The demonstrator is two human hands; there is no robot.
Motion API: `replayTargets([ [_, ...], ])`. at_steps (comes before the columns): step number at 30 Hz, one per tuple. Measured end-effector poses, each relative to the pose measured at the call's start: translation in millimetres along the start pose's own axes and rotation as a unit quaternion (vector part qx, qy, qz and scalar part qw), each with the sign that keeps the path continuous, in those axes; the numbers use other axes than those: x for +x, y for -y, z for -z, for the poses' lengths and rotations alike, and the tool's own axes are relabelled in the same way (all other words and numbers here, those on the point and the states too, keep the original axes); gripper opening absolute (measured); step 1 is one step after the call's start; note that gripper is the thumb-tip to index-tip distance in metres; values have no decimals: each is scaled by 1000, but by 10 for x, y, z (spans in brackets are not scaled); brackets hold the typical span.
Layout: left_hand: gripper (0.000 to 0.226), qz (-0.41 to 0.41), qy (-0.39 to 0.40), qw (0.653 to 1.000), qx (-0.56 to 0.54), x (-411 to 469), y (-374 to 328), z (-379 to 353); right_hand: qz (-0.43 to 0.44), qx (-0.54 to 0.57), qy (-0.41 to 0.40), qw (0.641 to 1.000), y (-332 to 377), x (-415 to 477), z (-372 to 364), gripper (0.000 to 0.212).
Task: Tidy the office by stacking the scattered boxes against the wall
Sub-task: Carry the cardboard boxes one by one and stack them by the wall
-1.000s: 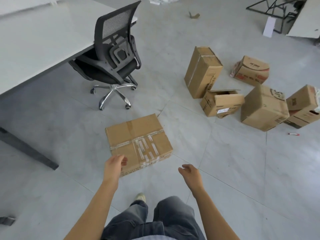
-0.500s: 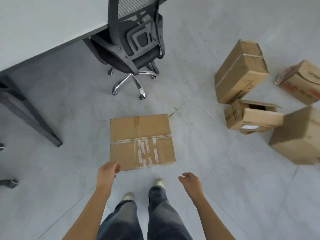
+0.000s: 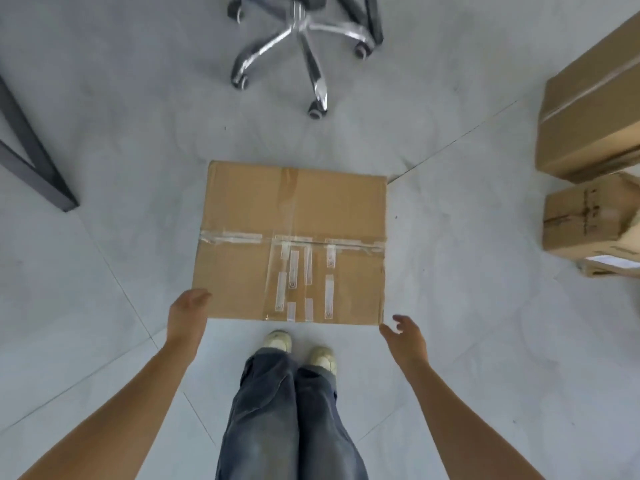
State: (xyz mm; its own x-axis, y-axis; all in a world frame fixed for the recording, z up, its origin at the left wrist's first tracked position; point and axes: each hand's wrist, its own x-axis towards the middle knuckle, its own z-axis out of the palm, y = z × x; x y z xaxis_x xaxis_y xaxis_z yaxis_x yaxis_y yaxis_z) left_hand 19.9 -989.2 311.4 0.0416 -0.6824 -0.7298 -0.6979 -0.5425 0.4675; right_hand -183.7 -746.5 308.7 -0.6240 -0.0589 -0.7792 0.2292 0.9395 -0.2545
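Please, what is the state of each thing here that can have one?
Taped box: closed, flat on the floor.
Left hand: open, at its near left corner.
Right hand: open, beside its near right corner.
Tall box: closed, taped.
Small box: cut off, cannot tell.
Chair base: standing.

Bare forearms (image 3: 114, 407), faded blue jeans (image 3: 287, 417), cream shoes (image 3: 277, 341).

Open floor (image 3: 121, 271) flanks the box (image 3: 294, 209); chair base (image 3: 301, 32) stands beyond.
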Motion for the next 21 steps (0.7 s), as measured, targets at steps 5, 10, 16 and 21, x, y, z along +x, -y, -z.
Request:
replayTargets([
  [5,45,10,-38,998,41,826,433,-352,-21,19,9,1000,-53,858,-558,58],
  [10,60,69,-56,991,96,1384,865,-419,-85,48,3,995,-211,1364,-877,70],
  [16,60,116,0,993,7,1620,1041,-425,-134,117,3,984,-252,1597,-881,64],
  [21,58,98,-20,995,-25,1436,818,-235,-118,127,-22,985,-96,1399,-606,62],
])
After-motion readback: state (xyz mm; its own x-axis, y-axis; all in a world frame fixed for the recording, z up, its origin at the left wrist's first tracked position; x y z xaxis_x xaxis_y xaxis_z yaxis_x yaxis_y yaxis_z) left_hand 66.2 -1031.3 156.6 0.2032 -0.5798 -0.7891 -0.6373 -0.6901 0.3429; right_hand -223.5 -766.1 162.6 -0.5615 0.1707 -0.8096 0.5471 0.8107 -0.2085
